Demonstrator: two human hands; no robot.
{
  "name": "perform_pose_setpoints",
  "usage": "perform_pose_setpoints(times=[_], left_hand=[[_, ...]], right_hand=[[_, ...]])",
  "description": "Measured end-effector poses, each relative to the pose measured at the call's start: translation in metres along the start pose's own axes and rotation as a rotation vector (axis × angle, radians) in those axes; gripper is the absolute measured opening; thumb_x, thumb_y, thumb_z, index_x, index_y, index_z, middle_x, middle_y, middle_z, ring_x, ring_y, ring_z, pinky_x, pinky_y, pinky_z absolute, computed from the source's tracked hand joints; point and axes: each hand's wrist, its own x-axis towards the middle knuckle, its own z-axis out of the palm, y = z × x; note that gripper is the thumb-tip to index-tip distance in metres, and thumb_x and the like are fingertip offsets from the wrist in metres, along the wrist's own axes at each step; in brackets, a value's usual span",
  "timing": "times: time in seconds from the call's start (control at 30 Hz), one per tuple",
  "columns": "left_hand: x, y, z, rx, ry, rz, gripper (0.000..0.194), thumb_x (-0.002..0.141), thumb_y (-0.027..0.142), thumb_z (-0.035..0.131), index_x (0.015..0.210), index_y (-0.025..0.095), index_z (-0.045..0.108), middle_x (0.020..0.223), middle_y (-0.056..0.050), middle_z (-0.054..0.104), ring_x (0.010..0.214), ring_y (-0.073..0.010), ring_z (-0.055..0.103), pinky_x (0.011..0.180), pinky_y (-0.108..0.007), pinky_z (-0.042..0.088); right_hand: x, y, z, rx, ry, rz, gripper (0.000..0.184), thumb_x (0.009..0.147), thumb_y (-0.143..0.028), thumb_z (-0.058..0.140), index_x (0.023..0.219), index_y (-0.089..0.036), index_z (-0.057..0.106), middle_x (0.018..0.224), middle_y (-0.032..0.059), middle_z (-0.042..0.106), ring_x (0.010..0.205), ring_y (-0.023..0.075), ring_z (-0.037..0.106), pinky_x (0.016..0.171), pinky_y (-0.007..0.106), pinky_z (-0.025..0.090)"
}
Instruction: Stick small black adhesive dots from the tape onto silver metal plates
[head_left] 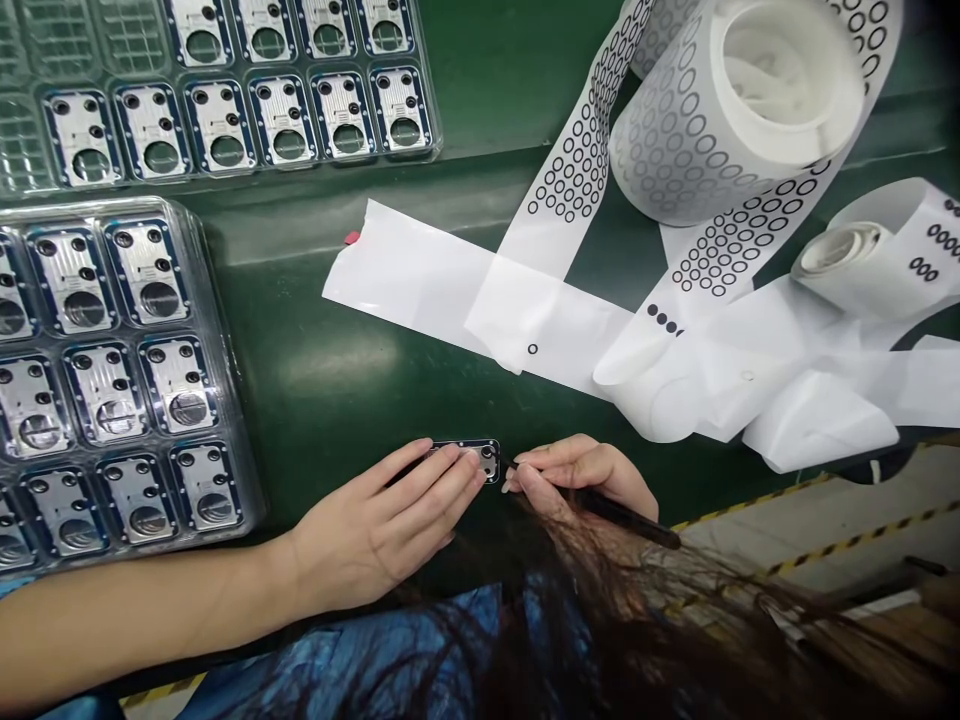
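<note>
A small metal plate with a blue rim [480, 457] lies on the green table near the front edge. My left hand [382, 520] rests flat on it, fingers stretched over its left part, pinning it down. My right hand [581, 475] is closed in a pinch round black tweezers [607, 508], whose tip touches the plate's right end. Part of the plate is hidden under my left fingers. Dark hair hangs over the lower part of the view.
Clear trays [112, 370] filled with several like metal plates sit at the left, another tray [247, 90] behind them. A big roll of white liner with black ring stickers [720, 110] and loose strips [540, 310] lie at the right, with a smaller roll [840, 250].
</note>
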Motion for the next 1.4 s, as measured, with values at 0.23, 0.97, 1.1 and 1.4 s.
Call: perform_pose_setpoints(times=[0.23, 0.97, 1.1, 1.4], left_hand=[[0.0005, 0.0016, -0.0016, 0.019, -0.015, -0.005, 0.046, 0.103, 0.032, 0.047, 0.146, 0.016, 0.049, 0.157, -0.004, 0.041, 0.152, -0.02, 0.022, 0.13, -0.04, 0.014], [0.0012, -0.0005, -0.0029, 0.015, -0.005, 0.009, 0.045, 0.103, 0.03, 0.048, 0.145, 0.016, 0.049, 0.158, -0.003, 0.039, 0.147, -0.0193, 0.035, 0.128, -0.04, 0.019], [0.0012, -0.0003, -0.003, 0.028, -0.013, 0.01, 0.044, 0.103, 0.031, 0.047, 0.145, 0.018, 0.049, 0.157, -0.003, 0.042, 0.146, -0.0187, 0.035, 0.127, -0.039, 0.024], [0.0002, -0.0015, 0.0009, 0.003, -0.007, 0.021, 0.048, 0.103, 0.031, 0.049, 0.147, 0.014, 0.045, 0.16, -0.005, 0.036, 0.15, -0.0209, 0.027, 0.129, -0.041, 0.013]], right_hand=[[-0.001, 0.0, 0.0014, -0.032, 0.009, 0.002, 0.026, 0.074, -0.004, 0.075, 0.081, -0.025, 0.06, 0.084, -0.0023, 0.071, 0.07, 0.0171, 0.071, 0.06, 0.03, 0.062], [-0.0006, -0.0037, 0.0033, -0.073, 0.013, -0.019, 0.024, 0.075, -0.003, 0.073, 0.078, -0.023, 0.061, 0.084, -0.0019, 0.069, 0.07, 0.0149, 0.07, 0.061, 0.028, 0.061], [-0.0006, -0.0035, 0.0032, -0.061, 0.013, -0.007, 0.024, 0.075, -0.004, 0.073, 0.079, -0.024, 0.06, 0.083, -0.0028, 0.069, 0.07, 0.0147, 0.07, 0.061, 0.028, 0.061], [-0.0036, 0.0005, 0.0009, -0.084, -0.003, 0.026, 0.019, 0.078, -0.009, 0.072, 0.079, -0.024, 0.061, 0.083, 0.0, 0.07, 0.069, 0.0158, 0.071, 0.064, 0.03, 0.061]])
